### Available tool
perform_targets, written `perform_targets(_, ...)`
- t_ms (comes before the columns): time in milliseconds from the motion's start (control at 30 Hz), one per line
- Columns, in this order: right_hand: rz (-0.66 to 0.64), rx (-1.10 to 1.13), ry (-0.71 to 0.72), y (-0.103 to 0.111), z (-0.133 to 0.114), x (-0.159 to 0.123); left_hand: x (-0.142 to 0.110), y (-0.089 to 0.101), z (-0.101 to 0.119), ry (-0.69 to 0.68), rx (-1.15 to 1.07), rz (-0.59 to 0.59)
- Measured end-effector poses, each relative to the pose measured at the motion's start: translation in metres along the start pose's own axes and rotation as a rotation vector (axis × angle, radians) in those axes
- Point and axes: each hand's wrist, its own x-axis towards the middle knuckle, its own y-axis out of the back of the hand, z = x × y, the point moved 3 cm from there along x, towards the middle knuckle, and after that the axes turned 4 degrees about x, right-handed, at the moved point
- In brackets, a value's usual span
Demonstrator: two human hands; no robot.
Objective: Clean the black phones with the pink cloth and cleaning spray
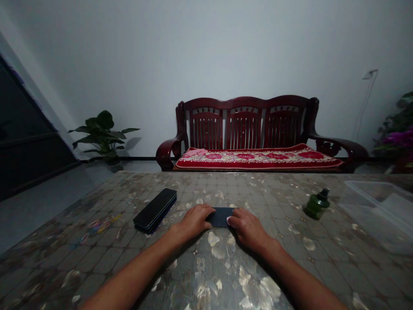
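A dark blue flat rectangle, phone-like in shape, lies on or just above the table in front of me. My left hand grips its left end, fingers along the far edge and thumb at the near edge. At the right end my right hand is closed over it with bent fingers. A small pale pink bit shows by the right fingertips; what it is I cannot make out. Left of my hands is a stack of dark phones, the top one screen up.
Several coloured loops lie on the table at left. A green bottle with a black top stands at right, beside a clear plastic box. The patterned tablecloth covers the table. Behind are a wooden bench and a potted plant.
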Motion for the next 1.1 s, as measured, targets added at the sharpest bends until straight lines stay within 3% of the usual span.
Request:
perform_targets(233, 0.035, -0.070, -0.169, 0.005, 0.015, 0.001, 0.018, 0.001, -0.007, -0.124, -0.049, -0.140)
perform_targets(433, 0.006, -0.004, 0.021, -0.002, 0.000, 0.004, 0.008, 0.001, -0.009, -0.134, -0.086, -0.149)
perform_targets(667, 0.056, -0.058, -0.159, 0.000, 0.016, 0.006, 0.001, -0.008, -0.006, 0.028, -0.099, -0.162)
perform_targets(867, 0.056, 0.006, 0.027, -0.007, 0.007, 0.009, -0.013, -0.002, 0.017, 0.173, -0.047, -0.100)
perform_targets(1100, 0.139, -0.054, -0.201, -0.003, 0.030, 0.014, -0.022, 0.000, 0.048, 0.320, 0.099, -0.057)
